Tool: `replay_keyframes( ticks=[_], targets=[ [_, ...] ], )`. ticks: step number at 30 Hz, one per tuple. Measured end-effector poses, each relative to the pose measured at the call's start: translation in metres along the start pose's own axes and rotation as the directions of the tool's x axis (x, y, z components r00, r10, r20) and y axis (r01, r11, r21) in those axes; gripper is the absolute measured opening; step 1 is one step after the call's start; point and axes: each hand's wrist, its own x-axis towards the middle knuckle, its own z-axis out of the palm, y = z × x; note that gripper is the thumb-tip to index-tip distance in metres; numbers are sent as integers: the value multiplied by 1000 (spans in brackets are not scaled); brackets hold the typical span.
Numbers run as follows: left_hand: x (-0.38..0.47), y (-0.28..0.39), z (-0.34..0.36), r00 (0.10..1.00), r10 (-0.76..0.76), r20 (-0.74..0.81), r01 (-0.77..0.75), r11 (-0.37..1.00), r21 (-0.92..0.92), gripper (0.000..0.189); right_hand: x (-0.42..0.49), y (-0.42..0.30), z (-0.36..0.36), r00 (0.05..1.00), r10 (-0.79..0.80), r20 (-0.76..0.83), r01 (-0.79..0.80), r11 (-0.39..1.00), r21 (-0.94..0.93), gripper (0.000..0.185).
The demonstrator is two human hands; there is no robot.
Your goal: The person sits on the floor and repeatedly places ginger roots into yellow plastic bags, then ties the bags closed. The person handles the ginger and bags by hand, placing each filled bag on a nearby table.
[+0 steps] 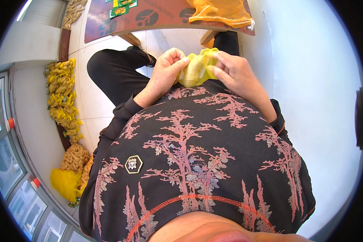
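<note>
A small yellow mesh bag (206,59) is held over my lap, just beyond my belly. Inside it lies a pale tan knobbly root (192,72), which looks like ginger. My left hand (168,66) pinches the bag's left side between thumb and bent index finger. On the opposite side my right hand (234,71) grips the gathered netting, its fingers curled inward. The root's far end is partly covered by the folded net.
Ahead stands a low reddish-brown board table (163,18) with green printed labels (120,11) and an orange mesh bag (222,13). Yellow-netted roots (62,93) line the left wall. Behind them sit a filled sack (75,158) and yellow netting (65,181). A white wall (314,99) rises close on my right.
</note>
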Motion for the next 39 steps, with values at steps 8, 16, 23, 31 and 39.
replay_keyframes(
  ticks=[8,16,23,31,39],
  targets=[
    [0,-1,-5,1000,-22,-13,22,1000,8,8,3,9,-1,992,123,18,-124,980,153,32],
    [2,-5,-10,999,-33,-14,34,999,25,9,-3,14,7,997,-56,44,52,995,85,25],
    [0,-3,-7,999,-40,-22,40,999,22,9,-5,14,12,1000,-9,19,10,1000,-29,43],
    [-1,-2,-6,999,-38,-28,39,999,37,9,-7,8,7,994,109,-3,-107,983,152,40],
    [-2,-1,-4,999,-36,-19,36,999,29,9,-1,23,27,996,89,3,-88,967,238,39]
  ],
)
